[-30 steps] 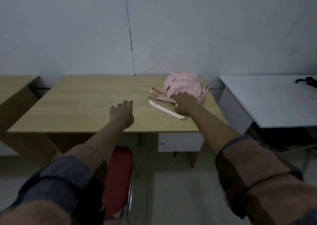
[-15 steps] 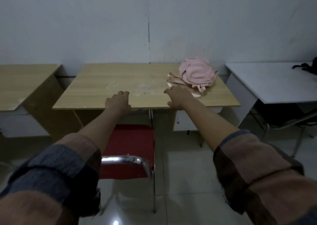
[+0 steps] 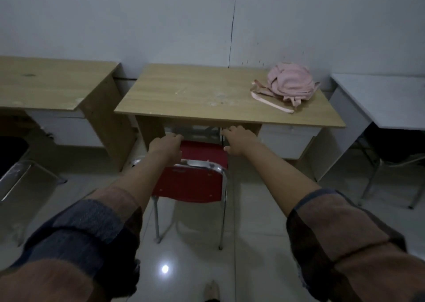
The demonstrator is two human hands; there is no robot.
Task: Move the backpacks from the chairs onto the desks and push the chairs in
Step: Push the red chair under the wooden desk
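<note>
A pink backpack (image 3: 290, 82) lies on the back right corner of the middle wooden desk (image 3: 184, 94), its straps trailing toward the front edge. A red chair (image 3: 192, 184) with a chrome frame stands in front of this desk, its seat partly under the desktop and its backrest toward me. My left hand (image 3: 165, 144) hovers at the left side of the seat with its fingers loosely curled. My right hand (image 3: 239, 139) is at the right side of the seat, thumb out. Neither hand holds anything that I can see.
A second wooden desk (image 3: 46, 80) stands to the left, with a dark chrome-framed chair (image 3: 13, 170) in front of it. A white desk (image 3: 391, 99) stands to the right, a dark chair (image 3: 395, 150) tucked beneath it. Pale tiled floor lies below me.
Both hands have left the desktop and dropped below its front edge to the sides of the red chair's seat. My view has pulled back, showing the whole chair and the neighbouring desks.
</note>
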